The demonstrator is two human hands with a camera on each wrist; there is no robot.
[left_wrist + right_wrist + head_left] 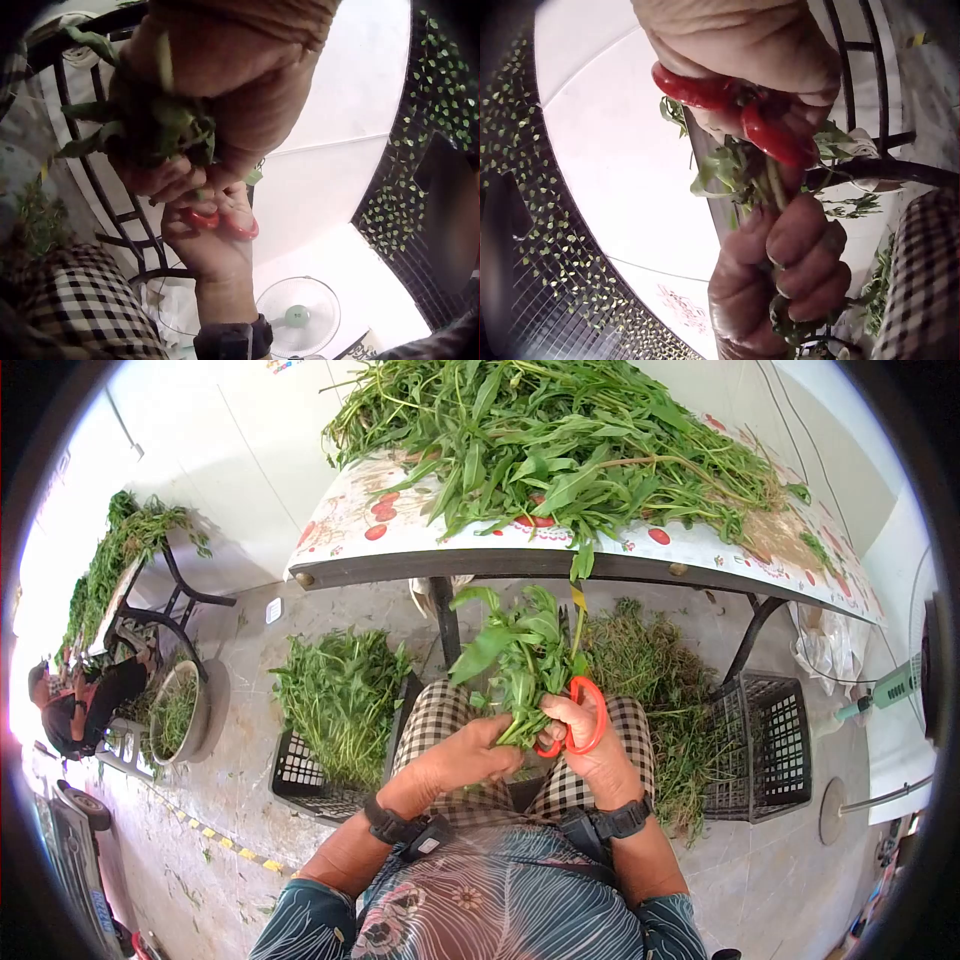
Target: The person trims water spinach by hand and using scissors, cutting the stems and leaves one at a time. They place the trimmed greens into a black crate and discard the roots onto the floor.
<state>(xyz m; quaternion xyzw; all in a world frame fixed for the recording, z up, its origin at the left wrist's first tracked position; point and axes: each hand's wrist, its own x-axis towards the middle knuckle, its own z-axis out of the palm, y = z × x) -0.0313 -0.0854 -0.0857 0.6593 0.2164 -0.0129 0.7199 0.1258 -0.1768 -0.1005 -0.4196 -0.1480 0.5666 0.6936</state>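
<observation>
My left hand (468,755) grips a bunch of leafy green stems (520,650) by its lower end, over the lap. The leaves point up and away toward the table. My right hand (605,755) holds red-handled scissors (601,718), with fingers and thumb through the loops, right beside the stems. In the right wrist view, the curled left fingers (806,255) wrap the stems just below the red loops (776,139). The left wrist view shows the two hands close together, the scissor handles (241,227) against the right palm. Leaves largely hide the blades.
A large heap of greens (560,450) covers the table (390,560) ahead. Left of the knees stands a crate (300,770) of greens; to the right are piled stems (650,660) and a black crate (765,750). Another person (80,705) sits far left near a round tub (190,710).
</observation>
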